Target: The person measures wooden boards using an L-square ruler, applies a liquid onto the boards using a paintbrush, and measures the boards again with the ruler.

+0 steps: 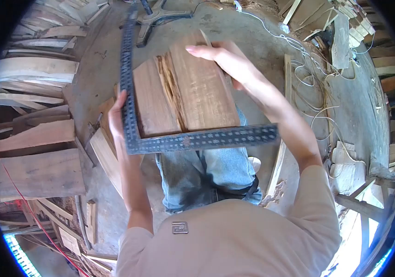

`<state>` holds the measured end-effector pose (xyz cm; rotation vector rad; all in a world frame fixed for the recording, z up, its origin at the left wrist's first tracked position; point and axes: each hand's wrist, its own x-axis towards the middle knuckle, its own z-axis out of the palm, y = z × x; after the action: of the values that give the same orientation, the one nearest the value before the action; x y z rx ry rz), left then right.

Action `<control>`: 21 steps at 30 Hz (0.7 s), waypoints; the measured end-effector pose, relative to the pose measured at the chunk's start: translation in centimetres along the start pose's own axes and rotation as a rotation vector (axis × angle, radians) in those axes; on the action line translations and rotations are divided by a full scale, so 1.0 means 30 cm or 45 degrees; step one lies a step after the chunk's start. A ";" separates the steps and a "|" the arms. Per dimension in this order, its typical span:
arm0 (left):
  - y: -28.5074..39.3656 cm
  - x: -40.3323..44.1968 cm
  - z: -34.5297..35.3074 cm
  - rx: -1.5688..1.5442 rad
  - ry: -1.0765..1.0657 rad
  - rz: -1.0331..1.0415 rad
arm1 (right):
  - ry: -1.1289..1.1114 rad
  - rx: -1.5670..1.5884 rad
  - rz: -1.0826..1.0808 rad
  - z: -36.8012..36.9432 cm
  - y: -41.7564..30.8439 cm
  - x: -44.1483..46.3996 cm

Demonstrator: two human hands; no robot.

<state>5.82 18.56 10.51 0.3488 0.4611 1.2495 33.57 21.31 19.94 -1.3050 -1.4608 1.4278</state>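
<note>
A wooden board [203, 94] with a dark, rough crack running down its face is held up in front of my body. My right hand [220, 57] grips its upper right edge, thumb lying on the face and the other fingers behind. Against the board's left and lower edges lies a black carpenter's square [197, 140] with white markings. My left hand [116, 117] is closed at the long arm of the square, at the left side; most of its fingers are hidden behind. The upper end of the square looks blurred.
Stacked planks [36, 69] line the left side, with a red cord [26, 205] across them. A dark metal stand base [158, 18] is on the floor ahead. Pale cables [306, 74] lie coiled at the right, near a long wooden strip [286, 87].
</note>
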 end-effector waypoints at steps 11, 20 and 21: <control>0.227 -0.249 -0.031 -1.000 -0.431 0.473 | 0.727 0.490 -0.111 -0.252 0.152 0.065; 0.208 -0.350 -0.133 -1.142 -0.381 0.492 | 1.517 0.633 0.466 -0.458 0.833 -0.121; 0.204 -0.351 -0.141 -1.132 -0.349 0.507 | 1.540 0.625 0.443 -0.491 0.954 -0.165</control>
<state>-3.97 10.20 11.40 -0.1622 -0.4325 1.6301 54.00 17.18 -5.09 -1.6431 -0.0860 0.7666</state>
